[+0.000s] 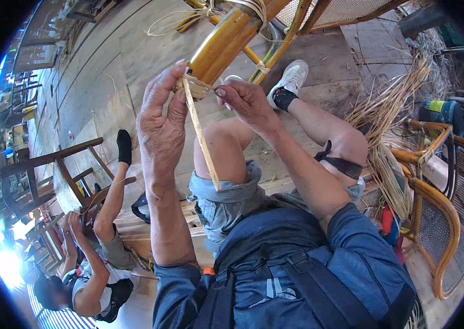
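Note:
A glossy yellow-brown armrest of a rattan chair frame [222,46] slants down toward me, with pale cane strip wound around its lower end. At that end my left hand [160,123] is closed, thumb and fingers pinching the winding. A flat, light cane strip [202,137] hangs from there past my knee. Just to the right, my right hand [247,105] is closed too, its thumb and forefinger gripping a taut length of the cane that runs across to the armrest. The far side of the winding is hidden behind my fingers.
Loose cane strands [169,23] curl at the top. On the right lie a heap of long dry cane strips [388,112] and a rattan chair with mesh panels [435,211]. To the left another person [86,279] works at a dark wooden chair frame [51,159].

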`<state>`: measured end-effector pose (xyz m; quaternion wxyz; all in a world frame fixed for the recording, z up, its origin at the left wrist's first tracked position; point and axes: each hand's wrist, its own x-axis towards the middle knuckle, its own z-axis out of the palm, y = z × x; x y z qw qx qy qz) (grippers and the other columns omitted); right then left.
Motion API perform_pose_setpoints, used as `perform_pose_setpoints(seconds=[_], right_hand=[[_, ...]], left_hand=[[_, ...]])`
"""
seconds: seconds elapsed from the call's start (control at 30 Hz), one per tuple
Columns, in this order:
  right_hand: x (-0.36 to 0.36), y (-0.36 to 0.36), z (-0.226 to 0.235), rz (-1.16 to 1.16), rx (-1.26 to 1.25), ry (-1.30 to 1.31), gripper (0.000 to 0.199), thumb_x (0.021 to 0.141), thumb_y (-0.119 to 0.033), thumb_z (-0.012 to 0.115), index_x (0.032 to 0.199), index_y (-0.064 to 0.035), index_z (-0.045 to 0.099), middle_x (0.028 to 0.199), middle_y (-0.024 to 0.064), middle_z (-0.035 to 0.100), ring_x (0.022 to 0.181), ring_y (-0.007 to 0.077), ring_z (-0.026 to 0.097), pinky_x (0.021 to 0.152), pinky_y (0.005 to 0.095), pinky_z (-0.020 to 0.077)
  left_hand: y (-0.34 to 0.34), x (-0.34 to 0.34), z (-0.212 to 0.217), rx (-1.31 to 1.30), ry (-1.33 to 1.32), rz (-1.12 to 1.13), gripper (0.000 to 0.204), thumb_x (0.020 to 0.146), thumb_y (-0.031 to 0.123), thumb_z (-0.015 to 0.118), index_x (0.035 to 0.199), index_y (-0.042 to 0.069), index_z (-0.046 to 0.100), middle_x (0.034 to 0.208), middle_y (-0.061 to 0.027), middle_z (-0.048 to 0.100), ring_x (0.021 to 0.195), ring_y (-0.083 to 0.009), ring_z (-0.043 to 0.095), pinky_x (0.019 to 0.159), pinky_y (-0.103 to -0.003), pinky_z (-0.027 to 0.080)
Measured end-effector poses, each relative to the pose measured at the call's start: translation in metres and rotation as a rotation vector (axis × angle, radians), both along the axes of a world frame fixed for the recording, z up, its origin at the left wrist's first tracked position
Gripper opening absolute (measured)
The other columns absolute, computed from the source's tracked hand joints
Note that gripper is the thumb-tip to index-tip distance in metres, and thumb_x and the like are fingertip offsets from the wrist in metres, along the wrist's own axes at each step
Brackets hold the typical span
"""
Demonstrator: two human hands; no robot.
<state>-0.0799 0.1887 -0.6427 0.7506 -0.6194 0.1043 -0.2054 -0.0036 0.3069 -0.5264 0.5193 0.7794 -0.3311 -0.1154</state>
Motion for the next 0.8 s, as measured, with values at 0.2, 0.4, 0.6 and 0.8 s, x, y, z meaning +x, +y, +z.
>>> perform_pose_setpoints(seconds=[0.2,0.4,0.6,0.8], right_hand=[[0.009,-0.003,0.000,-0.020,-0.062,0.004,0.036,0.089,-0.034,0.054,0.071,-0.0030,0.056,0.061,-0.0019,0.045,0.060,0.0078,0.043,0.055,0.0227,0.0362],[0.014,-0.002,-0.005,-0.147,-0.269,-0.061,0.024,0.088,-0.025,0.054,0.080,-0.0039,0.061,0.062,0.0093,0.051,0.058,0.0170,0.053,0.054,0.0302,0.0410],[0.021,-0.001,-0.011,-0.239,-0.064,-0.025,0.029,0.081,-0.027,0.065,0.093,-0.0025,0.056,0.069,0.0044,0.054,0.062,0.0131,0.053,0.056,0.0285,0.0427],[0.024,-0.007,-0.007,-0.222,-0.065,0.029,0.062,0.074,-0.030,0.071,0.115,0.0005,0.036,0.100,0.0089,0.053,0.091,0.0148,0.052,0.080,0.0299,0.0423]], left_hand=[[-0.004,-0.001,-0.002,-0.071,0.071,0.070,0.039,0.086,0.014,0.059,0.122,0.004,0.050,0.112,-0.0069,0.056,0.104,-0.0140,0.051,0.089,-0.028,0.041],[0.015,0.003,-0.003,0.059,-0.077,0.064,0.039,0.085,0.017,0.061,0.118,0.001,0.051,0.111,-0.0082,0.056,0.107,-0.0170,0.050,0.096,-0.031,0.034],[0.015,0.026,-0.027,-0.056,0.871,0.185,0.062,0.093,0.051,0.032,0.119,-0.003,0.049,0.105,-0.0106,0.059,0.099,-0.0188,0.054,0.086,-0.032,0.039],[0.001,0.028,-0.046,-0.459,1.436,-0.114,0.064,0.093,0.051,0.028,0.119,-0.004,0.048,0.108,-0.0190,0.059,0.097,-0.0291,0.059,0.081,-0.036,0.048]])
